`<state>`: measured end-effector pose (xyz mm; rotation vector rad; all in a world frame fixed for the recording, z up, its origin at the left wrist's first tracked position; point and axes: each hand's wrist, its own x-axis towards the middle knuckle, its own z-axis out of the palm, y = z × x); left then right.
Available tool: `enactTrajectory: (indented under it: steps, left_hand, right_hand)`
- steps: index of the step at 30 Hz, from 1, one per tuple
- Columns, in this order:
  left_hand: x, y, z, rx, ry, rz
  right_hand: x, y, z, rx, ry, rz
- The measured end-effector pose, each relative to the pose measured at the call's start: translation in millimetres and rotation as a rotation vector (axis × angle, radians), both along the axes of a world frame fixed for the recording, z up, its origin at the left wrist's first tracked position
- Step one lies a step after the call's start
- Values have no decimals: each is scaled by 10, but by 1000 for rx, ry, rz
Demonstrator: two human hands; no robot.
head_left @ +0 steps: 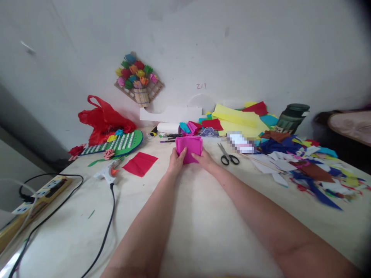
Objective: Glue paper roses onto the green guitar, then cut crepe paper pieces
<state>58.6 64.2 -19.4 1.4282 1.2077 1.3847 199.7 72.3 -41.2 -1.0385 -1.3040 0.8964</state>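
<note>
A stack of magenta paper squares [189,148] is held upright between my two hands over the middle of the table. My left hand [177,159] grips its left side, thumb across the front face. On the right side my right hand [204,158] does the same; the fingers behind the paper are hidden. A pair of scissors [228,156] with black handles lies just right of my right hand. To the left of my left hand, a red paper square [140,164] rests flat on the table.
A white glue gun [108,173] with a black cord lies at left, near a power strip [43,197]. Behind it are a green board [127,143] and a red plastic bag [101,117]. Coloured paper scraps [315,170] and a dark green bottle [292,117] occupy the right.
</note>
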Motion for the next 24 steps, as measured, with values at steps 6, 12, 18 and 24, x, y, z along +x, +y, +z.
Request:
enactTrajectory:
  steps: [6, 12, 18, 24]
  left_hand:
    - [-9, -12, -3, 36, 110, -8]
    - [-21, -64, 61, 54, 144, -60]
    - [-15, -49, 36, 71, 143, -98]
    - [-17, -77, 67, 30, 174, -121]
  right_hand:
    - [67, 28, -30, 8, -48, -22]
    - [89, 28, -44, -16, 52, 28]
    - [87, 35, -48, 0, 51, -6]
    - [58, -50, 54, -20, 172, 37]
